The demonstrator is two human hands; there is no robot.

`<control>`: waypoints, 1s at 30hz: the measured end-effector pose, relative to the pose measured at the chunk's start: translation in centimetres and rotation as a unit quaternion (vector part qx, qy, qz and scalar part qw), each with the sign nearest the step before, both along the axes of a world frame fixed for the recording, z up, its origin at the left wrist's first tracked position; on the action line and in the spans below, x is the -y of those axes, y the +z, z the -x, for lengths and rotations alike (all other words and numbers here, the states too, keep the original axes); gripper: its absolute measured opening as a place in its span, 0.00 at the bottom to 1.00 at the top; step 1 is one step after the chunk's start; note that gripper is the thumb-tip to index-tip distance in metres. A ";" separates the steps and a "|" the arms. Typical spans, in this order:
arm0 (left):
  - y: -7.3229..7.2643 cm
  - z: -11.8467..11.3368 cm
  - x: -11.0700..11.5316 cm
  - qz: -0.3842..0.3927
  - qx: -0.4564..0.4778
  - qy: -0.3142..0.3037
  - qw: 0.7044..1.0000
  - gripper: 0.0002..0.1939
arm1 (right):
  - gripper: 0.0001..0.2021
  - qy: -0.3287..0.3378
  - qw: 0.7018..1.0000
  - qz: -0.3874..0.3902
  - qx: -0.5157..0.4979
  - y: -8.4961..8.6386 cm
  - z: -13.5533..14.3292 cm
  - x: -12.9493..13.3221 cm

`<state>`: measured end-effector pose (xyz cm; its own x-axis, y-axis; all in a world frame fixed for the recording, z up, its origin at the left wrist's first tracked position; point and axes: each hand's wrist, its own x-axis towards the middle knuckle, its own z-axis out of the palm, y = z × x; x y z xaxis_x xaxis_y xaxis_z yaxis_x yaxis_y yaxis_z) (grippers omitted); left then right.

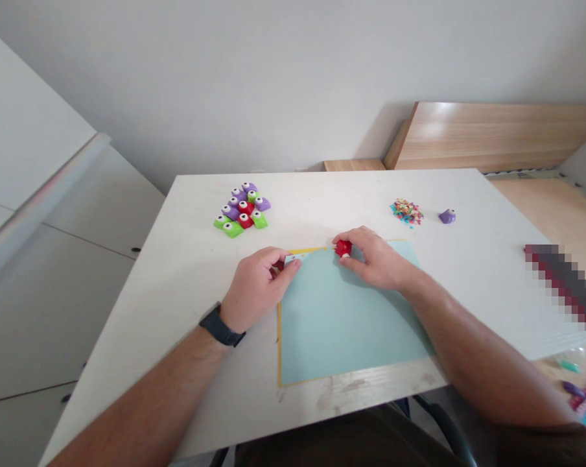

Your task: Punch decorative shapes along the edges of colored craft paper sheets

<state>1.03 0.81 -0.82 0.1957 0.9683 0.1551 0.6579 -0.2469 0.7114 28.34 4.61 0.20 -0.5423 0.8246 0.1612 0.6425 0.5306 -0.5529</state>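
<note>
A light blue sheet of paper point(351, 318) with a yellow edge lies near the table's front. My left hand point(258, 285) pinches its top left corner between thumb and fingers. Something red point(278, 265) shows partly beneath those fingers, mostly hidden. Small coloured spots mark the corner by my left thumb. At the sheet's top edge my right hand point(375, 259) is closed round a small red paper punch point(343, 248) with a white part at its lower side. Farther off lies a heap of small multicoloured paper bits point(407, 212).
Several one-eyed punches in purple, green and red point(245, 207) are grouped at the back left of the white table point(186, 259). A single purple punch point(447, 216) sits at the back right. A blurred dark object point(565, 282) is at the right edge.
</note>
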 end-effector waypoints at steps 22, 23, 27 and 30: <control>0.1 0.0 0.1 -0.001 -0.004 -0.004 1.000 0.13 | 0.21 -0.014 1.000 -0.011 0.007 -0.8 0.1 0.0; 0.2 0.0 0.1 -0.001 -0.004 -0.004 1.000 0.13 | 0.21 -0.013 1.000 -0.011 0.006 -0.8 0.1 -0.1; 0.2 0.0 0.1 0.005 -0.003 -0.001 1.000 0.14 | 0.19 -0.006 1.000 -0.018 -0.003 -0.7 -0.1 -0.2; 0.2 0.0 0.1 0.007 -0.001 -0.002 1.000 0.14 | 0.19 0.000 1.000 -0.022 -0.008 -0.6 -0.1 -0.2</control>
